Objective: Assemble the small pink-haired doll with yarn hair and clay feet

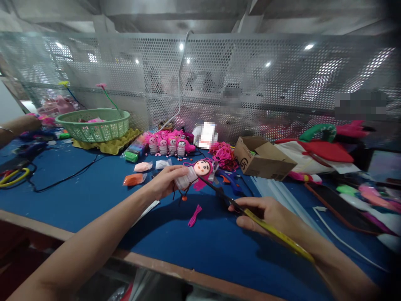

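My left hand (pixel 169 182) is closed around the clear, ribbed body of a small doll (pixel 202 168), tilted above the table. The doll has a peach face with orange cheeks, pink yarn hair and dark cord limbs; an orange bead-like piece (pixel 184 198) hangs below. My right hand (pixel 261 213) grips a long thin tool (pixel 278 236) with a yellow handle and a dark, tapering front; its exact kind is unclear. The tool's tip lies at the doll's neck, but I cannot tell whether it touches. A tied bundle of pink cord (pixel 194 215) lies below the doll.
Behind stand several similar dolls (pixel 163 145), beside packets of orange (pixel 134 179) and peach clay (pixel 143 167). A pink yarn pile (pixel 224 154) and cardboard box (pixel 263 161) sit right of them. A green basket (pixel 94 129) stands left, near another person's hand (pixel 29 122).
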`<action>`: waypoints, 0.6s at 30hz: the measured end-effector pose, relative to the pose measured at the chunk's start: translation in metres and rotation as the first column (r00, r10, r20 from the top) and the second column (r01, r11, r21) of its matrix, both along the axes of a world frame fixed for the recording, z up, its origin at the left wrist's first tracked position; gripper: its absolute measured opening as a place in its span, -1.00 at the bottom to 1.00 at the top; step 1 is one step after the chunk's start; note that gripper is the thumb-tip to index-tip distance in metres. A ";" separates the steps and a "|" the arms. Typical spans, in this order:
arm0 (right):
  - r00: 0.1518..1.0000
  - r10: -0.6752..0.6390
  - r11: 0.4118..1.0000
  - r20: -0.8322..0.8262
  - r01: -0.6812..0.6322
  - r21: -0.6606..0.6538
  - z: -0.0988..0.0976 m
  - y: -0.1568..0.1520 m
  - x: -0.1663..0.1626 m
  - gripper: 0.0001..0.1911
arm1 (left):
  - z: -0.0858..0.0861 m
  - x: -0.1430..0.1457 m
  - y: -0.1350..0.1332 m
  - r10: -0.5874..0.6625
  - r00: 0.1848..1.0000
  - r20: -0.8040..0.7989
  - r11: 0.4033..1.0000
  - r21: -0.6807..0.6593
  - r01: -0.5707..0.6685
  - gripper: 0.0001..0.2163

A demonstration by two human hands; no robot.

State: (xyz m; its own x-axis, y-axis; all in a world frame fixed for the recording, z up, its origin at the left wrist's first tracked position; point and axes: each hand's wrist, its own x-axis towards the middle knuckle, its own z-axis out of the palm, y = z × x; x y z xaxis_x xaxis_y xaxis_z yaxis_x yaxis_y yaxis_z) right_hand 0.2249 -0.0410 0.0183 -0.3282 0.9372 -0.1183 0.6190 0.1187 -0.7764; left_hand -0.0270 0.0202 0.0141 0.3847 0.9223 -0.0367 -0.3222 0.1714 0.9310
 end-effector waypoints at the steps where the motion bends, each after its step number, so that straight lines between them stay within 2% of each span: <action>1: 1.000 -0.002 1.000 0.003 0.002 0.003 0.000 0.000 0.000 -0.52 | 0.000 0.000 0.000 -0.001 1.000 -0.001 1.000 0.001 0.001 -0.73; 13: 0.994 -0.023 0.999 0.110 0.019 0.035 0.004 -0.004 -0.005 -0.48 | 0.002 0.000 -0.002 -0.007 0.999 -0.038 1.000 0.018 0.007 -0.70; 18: 0.990 -0.042 0.992 0.136 0.025 0.120 0.005 -0.008 -0.001 -0.53 | 0.001 0.000 -0.001 0.045 0.999 0.026 0.999 -0.006 -0.045 -0.74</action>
